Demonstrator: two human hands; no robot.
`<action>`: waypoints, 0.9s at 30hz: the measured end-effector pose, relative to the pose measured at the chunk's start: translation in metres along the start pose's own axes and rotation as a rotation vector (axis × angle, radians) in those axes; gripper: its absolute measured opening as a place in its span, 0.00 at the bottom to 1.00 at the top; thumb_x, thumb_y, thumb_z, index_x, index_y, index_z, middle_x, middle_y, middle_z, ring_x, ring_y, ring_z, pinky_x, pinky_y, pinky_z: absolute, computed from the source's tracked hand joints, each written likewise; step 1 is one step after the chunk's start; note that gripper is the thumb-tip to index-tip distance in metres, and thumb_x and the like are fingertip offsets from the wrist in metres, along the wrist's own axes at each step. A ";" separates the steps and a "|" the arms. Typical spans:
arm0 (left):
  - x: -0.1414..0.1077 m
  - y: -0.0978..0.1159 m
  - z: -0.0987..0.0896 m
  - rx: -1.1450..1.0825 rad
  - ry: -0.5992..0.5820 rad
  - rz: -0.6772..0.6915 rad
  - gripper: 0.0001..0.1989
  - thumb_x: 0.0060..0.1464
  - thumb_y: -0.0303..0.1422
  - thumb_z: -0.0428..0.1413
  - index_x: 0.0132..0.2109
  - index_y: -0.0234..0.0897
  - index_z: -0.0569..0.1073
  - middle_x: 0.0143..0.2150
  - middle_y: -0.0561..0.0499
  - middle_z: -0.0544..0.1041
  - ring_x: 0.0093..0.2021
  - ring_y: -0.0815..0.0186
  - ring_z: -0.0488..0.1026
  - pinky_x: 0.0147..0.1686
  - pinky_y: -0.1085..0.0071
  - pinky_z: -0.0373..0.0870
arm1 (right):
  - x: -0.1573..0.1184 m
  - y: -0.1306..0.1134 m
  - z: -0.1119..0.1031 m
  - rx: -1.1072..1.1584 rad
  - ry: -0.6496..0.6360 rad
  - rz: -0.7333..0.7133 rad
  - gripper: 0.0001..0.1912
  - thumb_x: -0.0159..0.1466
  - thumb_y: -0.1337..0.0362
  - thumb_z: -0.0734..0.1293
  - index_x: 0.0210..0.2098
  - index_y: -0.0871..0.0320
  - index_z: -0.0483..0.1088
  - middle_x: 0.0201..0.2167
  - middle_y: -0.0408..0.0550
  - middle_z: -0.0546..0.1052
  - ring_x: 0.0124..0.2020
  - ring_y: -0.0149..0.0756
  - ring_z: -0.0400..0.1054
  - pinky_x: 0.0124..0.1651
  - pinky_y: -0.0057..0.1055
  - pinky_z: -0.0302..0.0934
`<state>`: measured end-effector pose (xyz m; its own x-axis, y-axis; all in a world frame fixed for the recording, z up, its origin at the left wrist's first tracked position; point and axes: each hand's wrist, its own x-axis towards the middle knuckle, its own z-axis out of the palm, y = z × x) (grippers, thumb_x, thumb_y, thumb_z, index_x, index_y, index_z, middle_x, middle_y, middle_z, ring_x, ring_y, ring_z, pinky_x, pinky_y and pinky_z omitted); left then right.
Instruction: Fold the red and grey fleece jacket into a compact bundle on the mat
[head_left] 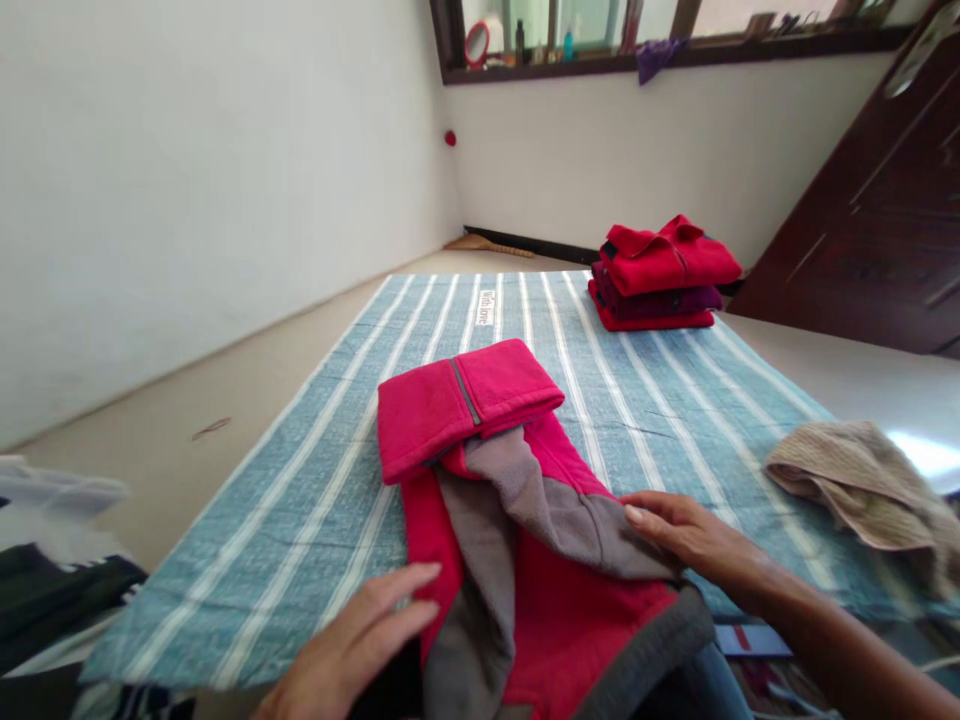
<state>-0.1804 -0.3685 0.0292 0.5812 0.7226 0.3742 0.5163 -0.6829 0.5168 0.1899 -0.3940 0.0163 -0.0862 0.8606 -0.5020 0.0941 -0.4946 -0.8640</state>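
Observation:
A pinkish-red fleece jacket with grey sleeves (480,460) lies partly folded in front of me. Its far end is doubled over into a flat band with a short zipper line across it. The near end, with a dark grey hem, hangs off the edge toward my lap. My left hand (360,635) is at the jacket's left edge, fingers stretched and slightly apart. On the opposite side, my right hand (679,530) rests on a grey sleeve, its fingers extended along the cloth. Neither hand is closed around the fabric.
Beneath the jacket is a blue, white-striped cloth (300,500). A stack of folded red and maroon clothes (660,275) sits at its far right corner. A beige towel (862,480) lies at the right edge; dark and white clothes (52,570) lie at far left.

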 end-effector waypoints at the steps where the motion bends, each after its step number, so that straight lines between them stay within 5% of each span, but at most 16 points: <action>1: 0.008 -0.008 -0.004 -0.047 0.052 -0.156 0.20 0.52 0.39 0.56 0.53 0.46 0.73 0.55 0.47 0.75 0.54 0.55 0.72 0.53 0.62 0.70 | 0.007 -0.003 -0.002 -0.026 0.007 0.019 0.30 0.55 0.37 0.66 0.40 0.58 0.72 0.26 0.45 0.75 0.27 0.35 0.70 0.25 0.25 0.61; 4: 0.048 -0.033 -0.013 -0.271 0.192 -0.702 0.21 0.47 0.44 0.62 0.47 0.40 0.75 0.48 0.44 0.78 0.49 0.54 0.76 0.43 0.67 0.76 | 0.037 -0.015 -0.006 -0.044 0.040 0.075 0.28 0.55 0.37 0.67 0.35 0.57 0.70 0.22 0.42 0.72 0.19 0.28 0.65 0.18 0.22 0.55; 7: 0.092 -0.053 -0.013 -0.545 0.387 -0.944 0.24 0.42 0.43 0.66 0.45 0.36 0.73 0.46 0.44 0.79 0.45 0.56 0.77 0.35 0.69 0.76 | 0.073 -0.030 -0.009 -0.009 0.048 0.085 0.27 0.55 0.39 0.68 0.34 0.57 0.68 0.22 0.43 0.73 0.18 0.28 0.65 0.18 0.22 0.57; 11: 0.125 -0.072 -0.004 -0.858 0.377 -1.045 0.18 0.45 0.41 0.65 0.40 0.32 0.75 0.33 0.47 0.81 0.30 0.62 0.77 0.26 0.72 0.73 | 0.117 -0.054 -0.007 0.084 0.022 0.053 0.28 0.56 0.38 0.68 0.36 0.58 0.68 0.22 0.44 0.73 0.17 0.30 0.66 0.19 0.25 0.61; 18: 0.145 -0.092 -0.007 -1.175 0.219 -1.032 0.17 0.54 0.36 0.61 0.46 0.27 0.74 0.34 0.51 0.82 0.33 0.60 0.79 0.37 0.68 0.76 | 0.173 -0.079 0.010 0.277 -0.033 -0.005 0.22 0.58 0.44 0.68 0.30 0.59 0.68 0.21 0.43 0.74 0.18 0.29 0.66 0.22 0.24 0.62; 22: 0.155 -0.100 -0.003 -1.231 0.232 -1.150 0.18 0.44 0.27 0.65 0.44 0.29 0.75 0.34 0.43 0.82 0.30 0.57 0.80 0.34 0.63 0.79 | 0.183 -0.082 0.023 0.386 -0.067 -0.022 0.11 0.55 0.60 0.72 0.31 0.61 0.70 0.25 0.46 0.77 0.25 0.33 0.72 0.34 0.30 0.68; 27: 0.158 -0.095 0.004 -1.292 0.331 -1.072 0.19 0.43 0.21 0.62 0.46 0.29 0.75 0.35 0.42 0.82 0.29 0.55 0.80 0.32 0.62 0.80 | 0.179 -0.089 0.026 0.457 -0.010 -0.116 0.11 0.49 0.67 0.74 0.28 0.60 0.69 0.20 0.42 0.75 0.21 0.32 0.69 0.29 0.27 0.66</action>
<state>-0.1351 -0.1903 0.0362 0.1089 0.8686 -0.4833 -0.3436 0.4892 0.8017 0.1402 -0.1986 0.0025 -0.0798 0.9130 -0.4000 -0.3627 -0.4004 -0.8415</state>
